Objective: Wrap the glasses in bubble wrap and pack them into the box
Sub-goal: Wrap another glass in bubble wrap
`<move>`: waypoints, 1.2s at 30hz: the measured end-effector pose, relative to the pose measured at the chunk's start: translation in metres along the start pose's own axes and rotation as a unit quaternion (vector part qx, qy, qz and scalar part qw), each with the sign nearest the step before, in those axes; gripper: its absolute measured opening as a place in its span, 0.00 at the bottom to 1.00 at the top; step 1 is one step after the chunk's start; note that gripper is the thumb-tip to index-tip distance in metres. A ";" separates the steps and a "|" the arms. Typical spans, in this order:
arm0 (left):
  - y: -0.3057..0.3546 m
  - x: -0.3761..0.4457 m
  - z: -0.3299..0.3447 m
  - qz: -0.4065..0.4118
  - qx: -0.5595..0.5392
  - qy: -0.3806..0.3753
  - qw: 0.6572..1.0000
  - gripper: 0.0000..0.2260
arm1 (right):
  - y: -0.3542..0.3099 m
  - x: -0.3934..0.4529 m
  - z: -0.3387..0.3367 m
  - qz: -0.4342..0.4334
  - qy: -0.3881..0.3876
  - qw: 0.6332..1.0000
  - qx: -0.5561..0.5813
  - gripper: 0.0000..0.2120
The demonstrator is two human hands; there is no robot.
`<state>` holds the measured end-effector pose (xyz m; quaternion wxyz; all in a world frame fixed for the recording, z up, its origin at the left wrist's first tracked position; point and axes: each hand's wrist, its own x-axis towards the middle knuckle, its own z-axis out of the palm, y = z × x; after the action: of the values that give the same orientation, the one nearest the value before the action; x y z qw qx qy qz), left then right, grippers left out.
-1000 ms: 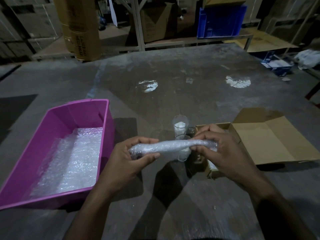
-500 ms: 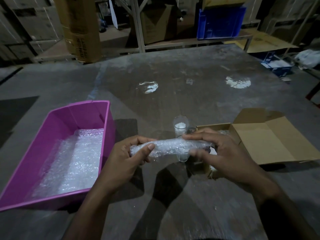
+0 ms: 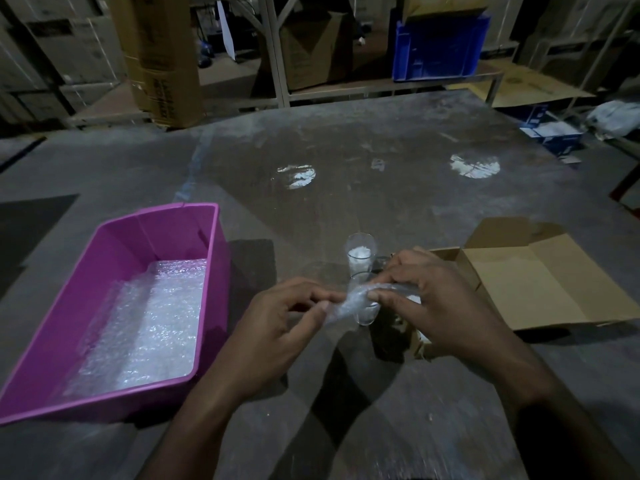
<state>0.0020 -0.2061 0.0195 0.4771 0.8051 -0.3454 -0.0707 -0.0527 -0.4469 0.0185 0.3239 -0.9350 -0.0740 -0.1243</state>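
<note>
Both hands hold a bubble-wrapped glass [image 3: 349, 301] above the table. My left hand [image 3: 280, 327] pinches the loose wrap at its left end. My right hand [image 3: 433, 306] grips the right part, covering most of the bundle. Behind the bundle a bare clear glass [image 3: 360, 252] stands on the table with white filling inside, and a second glass [image 3: 366, 315] shows just below the wrap. The open cardboard box [image 3: 540, 282] lies to the right, its near corner hidden by my right hand.
A pink plastic bin [image 3: 138, 237] at the left holds sheets of bubble wrap [image 3: 149, 323]. The grey table [image 3: 346, 161] stretches far back. Shelving, cardboard cartons and a blue crate [image 3: 440, 46] stand beyond it.
My hands have come closer together. The long bundle now looks shorter, with my left fingers pinching its end and my right hand closed over more of it.
</note>
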 end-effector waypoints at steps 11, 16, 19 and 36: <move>-0.011 0.000 0.007 -0.045 0.138 0.114 0.983 0.07 | -0.010 0.000 -0.006 -0.006 0.077 0.996 0.043 0.07; -0.009 0.005 0.008 -0.110 0.054 0.229 0.966 0.06 | -0.018 -0.005 -0.001 -0.034 0.090 0.990 0.103 0.08; -0.009 0.011 0.008 -0.119 0.027 0.279 0.952 0.07 | -0.024 -0.009 0.007 -0.032 0.072 0.987 0.143 0.08; -0.005 0.011 0.022 -0.225 -0.456 0.130 0.851 0.15 | -0.012 -0.017 0.047 0.084 -0.008 0.903 0.420 0.10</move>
<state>0.0032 -0.2269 0.0059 0.8022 0.5548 -0.0184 -0.2200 -0.0631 -0.4094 -0.0152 0.6954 -0.7159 -0.0429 -0.0460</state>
